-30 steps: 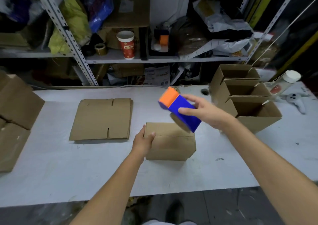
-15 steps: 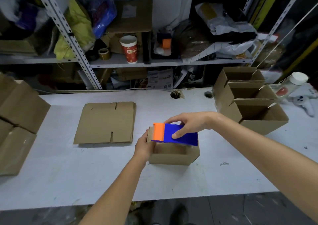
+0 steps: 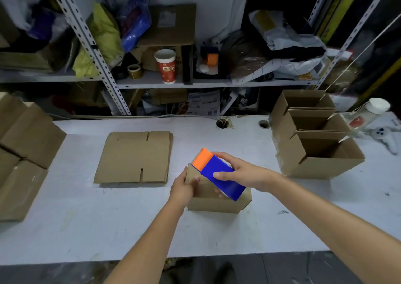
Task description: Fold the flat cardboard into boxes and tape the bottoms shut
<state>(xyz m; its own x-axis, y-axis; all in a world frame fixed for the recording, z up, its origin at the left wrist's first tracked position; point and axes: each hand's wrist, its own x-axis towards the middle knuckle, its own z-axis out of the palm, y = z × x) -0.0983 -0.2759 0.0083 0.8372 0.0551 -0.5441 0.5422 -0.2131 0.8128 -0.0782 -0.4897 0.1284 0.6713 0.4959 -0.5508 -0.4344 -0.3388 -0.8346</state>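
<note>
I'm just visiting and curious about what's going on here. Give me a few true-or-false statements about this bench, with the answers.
1. The right hand holds the blue and orange tape dispenser. True.
2. The left hand hangs free, touching nothing. False: it grips the left edge of the small box.
3. A stack of flat cardboard lies left of that box. True.
4. The red paper cup lies tipped over. False: it stands upright on the shelf.
5. The boxes at the right are open on top. True.

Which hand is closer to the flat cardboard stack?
Left. The left hand grips the box, just right of the flat cardboard stack; the right hand holds the tape dispenser farther right.
</note>
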